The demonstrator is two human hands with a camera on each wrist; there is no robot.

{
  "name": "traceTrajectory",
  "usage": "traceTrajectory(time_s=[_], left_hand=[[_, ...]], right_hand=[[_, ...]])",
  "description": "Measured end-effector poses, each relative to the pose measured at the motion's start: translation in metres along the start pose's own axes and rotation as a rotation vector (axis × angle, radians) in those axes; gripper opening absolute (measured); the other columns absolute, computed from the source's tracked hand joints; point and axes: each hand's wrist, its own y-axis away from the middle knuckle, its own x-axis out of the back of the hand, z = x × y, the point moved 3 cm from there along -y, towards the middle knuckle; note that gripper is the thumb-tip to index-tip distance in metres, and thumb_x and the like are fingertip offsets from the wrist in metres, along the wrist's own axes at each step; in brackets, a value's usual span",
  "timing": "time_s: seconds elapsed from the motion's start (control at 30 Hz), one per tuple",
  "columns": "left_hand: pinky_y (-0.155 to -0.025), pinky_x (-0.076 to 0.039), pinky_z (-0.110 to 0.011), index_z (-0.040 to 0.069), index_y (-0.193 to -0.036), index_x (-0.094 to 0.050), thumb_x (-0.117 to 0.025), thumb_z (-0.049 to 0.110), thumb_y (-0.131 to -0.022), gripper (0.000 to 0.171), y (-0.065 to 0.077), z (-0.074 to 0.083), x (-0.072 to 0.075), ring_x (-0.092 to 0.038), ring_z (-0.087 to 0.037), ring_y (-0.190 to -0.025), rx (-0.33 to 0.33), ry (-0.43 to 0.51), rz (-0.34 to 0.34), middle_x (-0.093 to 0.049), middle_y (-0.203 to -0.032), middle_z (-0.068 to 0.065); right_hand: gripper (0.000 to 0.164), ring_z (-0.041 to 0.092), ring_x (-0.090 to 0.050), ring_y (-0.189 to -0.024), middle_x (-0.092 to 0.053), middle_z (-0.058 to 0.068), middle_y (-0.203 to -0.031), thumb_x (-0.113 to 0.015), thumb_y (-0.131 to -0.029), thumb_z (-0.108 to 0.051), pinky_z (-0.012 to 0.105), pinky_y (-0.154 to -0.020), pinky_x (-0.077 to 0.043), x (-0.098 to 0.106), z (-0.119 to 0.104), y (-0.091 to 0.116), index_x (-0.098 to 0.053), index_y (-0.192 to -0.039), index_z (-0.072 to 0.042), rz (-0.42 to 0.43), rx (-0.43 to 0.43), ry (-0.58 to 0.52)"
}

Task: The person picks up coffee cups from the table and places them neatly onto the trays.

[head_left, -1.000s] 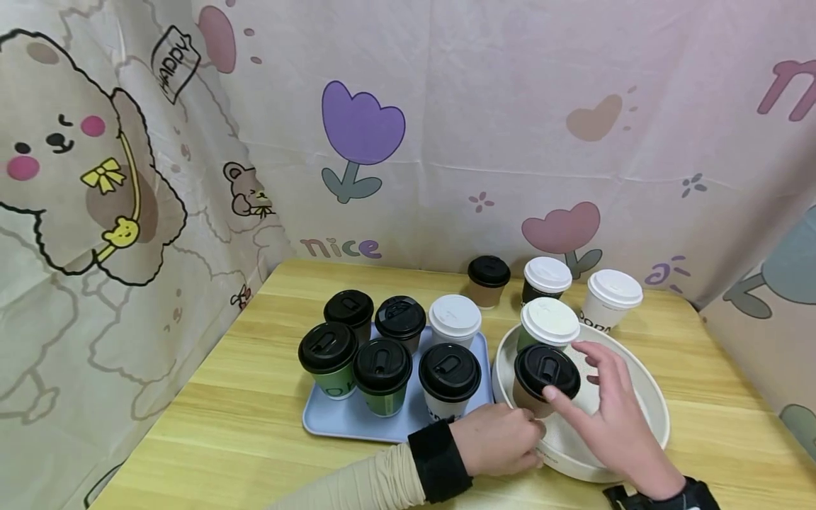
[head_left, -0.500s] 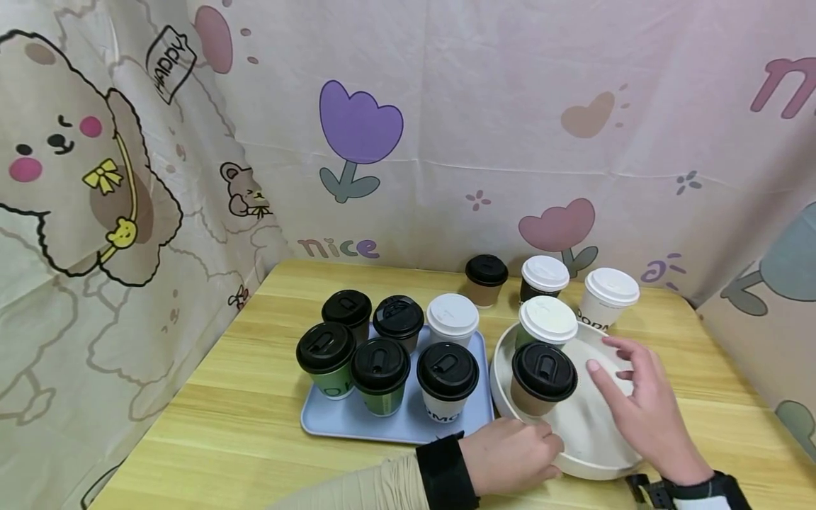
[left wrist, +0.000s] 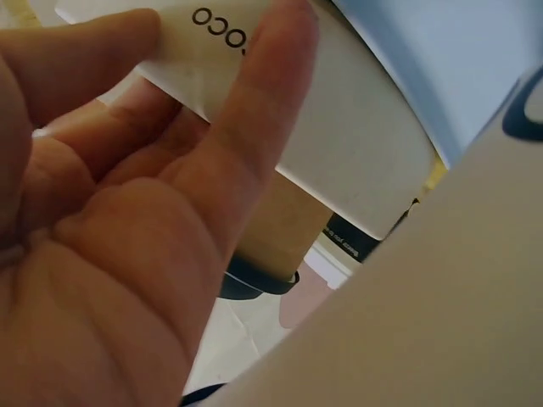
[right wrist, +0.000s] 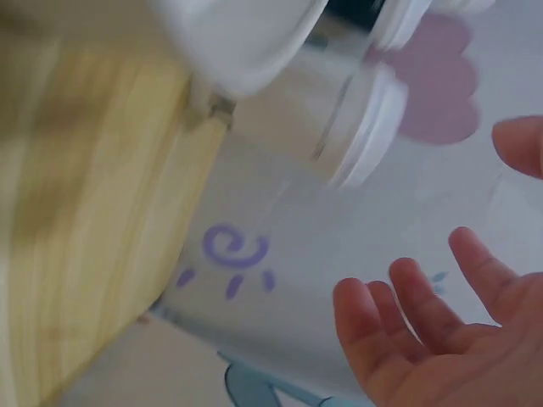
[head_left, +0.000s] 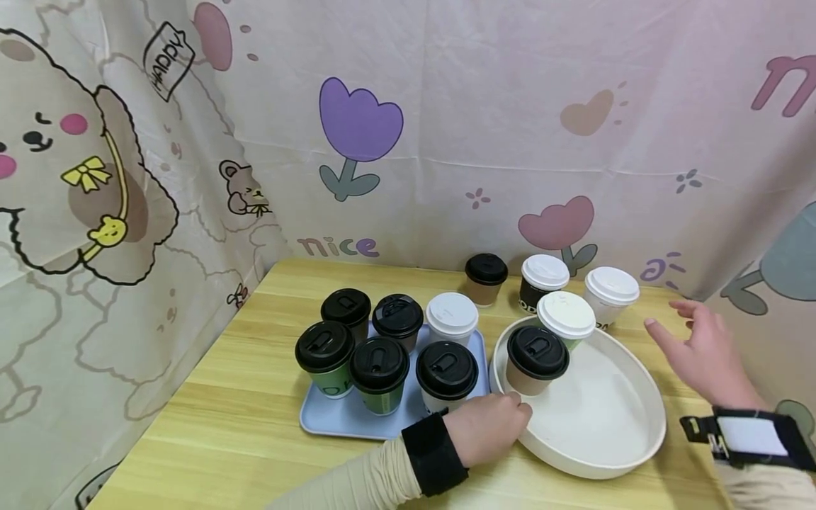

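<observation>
My left hand (head_left: 487, 428) grips the near left rim of a round white tray (head_left: 599, 425). In the left wrist view, its fingers (left wrist: 263, 110) lie against the tray's lettered outer wall (left wrist: 356, 127). Two lidded paper cups stand at the tray's left side: a brown cup with a black lid (head_left: 538, 354), and behind it a green cup with a white lid (head_left: 567, 316). My right hand (head_left: 710, 354) hovers off the tray's right side, fingers apart and holding nothing. The right wrist view shows those fingers (right wrist: 356, 314) away from a white cup (right wrist: 293, 110).
Left of the round tray, a blue rectangular tray (head_left: 344, 427) carries several lidded cups, mostly black-lidded. Behind the round tray stand a brown cup (head_left: 486, 280), a black cup with a white lid (head_left: 542, 280) and a white cup (head_left: 608, 294). A printed cloth (head_left: 446, 142) hangs behind the table.
My right hand has moved from beside the brown cup out to the right, past the tray. The tray has turned, shifting the green cup right and the brown cup slightly back; my left hand stays at the rim.
</observation>
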Motion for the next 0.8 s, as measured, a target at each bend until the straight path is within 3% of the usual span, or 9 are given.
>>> traceTrajectory(time_s=[0.2, 0.43, 0.6, 0.8], left_hand=[[-0.064, -0.049, -0.015, 0.015, -0.1, -0.069, -0.069, 0.011, -0.095, 0.006, -0.002, -0.004, -0.001, -0.063, -0.003, -0.077, -0.013, 0.063, -0.021, -0.064, -0.088, 0.004], [-0.066, -0.049, -0.014, 0.014, -0.099, -0.069, -0.068, 0.009, -0.095, 0.007, -0.003, -0.006, -0.002, -0.063, -0.003, -0.078, -0.03, 0.09, -0.015, -0.065, -0.089, 0.004], [-0.065, -0.049, -0.013, 0.014, -0.098, -0.069, -0.068, 0.008, -0.096, 0.007, -0.003, -0.007, -0.003, -0.063, -0.002, -0.078, -0.037, 0.092, -0.01, -0.065, -0.088, 0.004], [-0.064, -0.049, -0.013, 0.014, -0.097, -0.07, -0.067, 0.008, -0.097, 0.007, -0.003, -0.006, -0.001, -0.063, -0.002, -0.077, -0.037, 0.11, -0.015, -0.065, -0.088, 0.004]], right_hand=[[0.085, 0.07, -0.029, -0.127, -0.031, 0.052, -0.141, -0.062, -0.102, -0.042, 0.081, -0.096, -0.027, -0.006, 0.013, -0.038, -0.025, -0.152, 0.017, -0.108, 0.02, 0.101], [0.104, 0.073, -0.02, -0.133, -0.012, 0.057, -0.146, -0.07, -0.095, -0.049, 0.087, -0.092, -0.026, -0.025, 0.006, -0.068, -0.01, -0.162, 0.002, -0.204, 0.049, 0.104], [0.099, 0.072, -0.024, -0.128, -0.016, 0.057, -0.144, -0.074, -0.092, -0.046, 0.085, -0.091, -0.031, -0.037, 0.0, -0.08, -0.021, -0.16, 0.002, -0.235, 0.11, 0.111], [0.085, 0.064, -0.036, -0.119, -0.032, 0.054, -0.135, -0.074, -0.093, -0.042, 0.076, -0.092, -0.037, -0.045, -0.003, -0.082, -0.036, -0.149, 0.009, -0.224, 0.127, 0.154]])
